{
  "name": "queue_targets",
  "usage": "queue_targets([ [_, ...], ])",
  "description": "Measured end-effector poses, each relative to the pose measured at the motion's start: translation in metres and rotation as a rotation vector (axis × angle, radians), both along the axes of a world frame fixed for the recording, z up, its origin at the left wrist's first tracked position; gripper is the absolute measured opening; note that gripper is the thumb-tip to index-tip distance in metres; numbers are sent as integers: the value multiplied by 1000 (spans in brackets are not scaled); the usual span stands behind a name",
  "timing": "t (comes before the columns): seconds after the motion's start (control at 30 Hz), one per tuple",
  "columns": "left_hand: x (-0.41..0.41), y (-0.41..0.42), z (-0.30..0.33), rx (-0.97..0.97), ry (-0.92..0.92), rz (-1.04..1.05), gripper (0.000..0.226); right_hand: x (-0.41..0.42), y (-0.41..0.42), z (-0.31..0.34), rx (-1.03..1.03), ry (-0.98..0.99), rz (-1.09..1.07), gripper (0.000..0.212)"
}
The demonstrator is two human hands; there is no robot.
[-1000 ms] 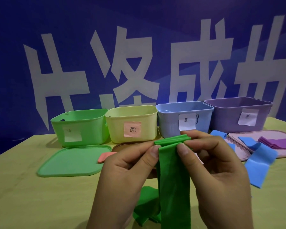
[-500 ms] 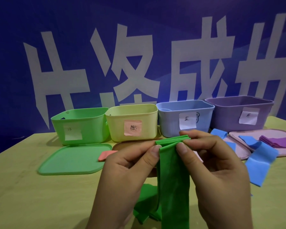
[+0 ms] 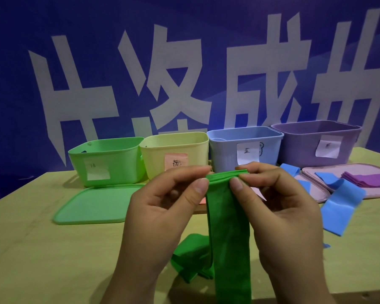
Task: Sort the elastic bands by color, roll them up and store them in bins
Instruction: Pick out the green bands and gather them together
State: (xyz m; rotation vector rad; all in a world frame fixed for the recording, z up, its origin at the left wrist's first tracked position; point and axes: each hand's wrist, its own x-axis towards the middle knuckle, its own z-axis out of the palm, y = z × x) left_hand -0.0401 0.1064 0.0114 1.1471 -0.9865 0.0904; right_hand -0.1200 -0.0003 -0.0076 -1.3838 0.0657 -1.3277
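Hands: your left hand (image 3: 162,207) and right hand (image 3: 279,207) both pinch the green band (image 3: 227,216) at its rolled top, as a second ago | change: almost none, roll barely grown | band: above counter (image 3: 31,249), tail hanging | next: keep rolling, then green bin (image 3: 106,161).

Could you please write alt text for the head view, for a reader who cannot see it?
Left hand and right hand pinch the rolled top of a green band above a table. Behind stand green, yellow, blue and purple bins. A green lid lies left; blue bands and purple bands lie right.
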Motion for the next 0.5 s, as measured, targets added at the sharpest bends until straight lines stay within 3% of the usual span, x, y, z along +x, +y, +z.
queue_targets([
  [0.27,2,6,1,69,-205,57,18,-4,3,3,-2,-5,42,11],
  [0.37,3,6,0,44,-159,78,15,-5,3,4,-16,20,71,5],
  [0.5,3,6,-2,-5,-102,66,14,-7,2,6,-45,16,121,14],
])
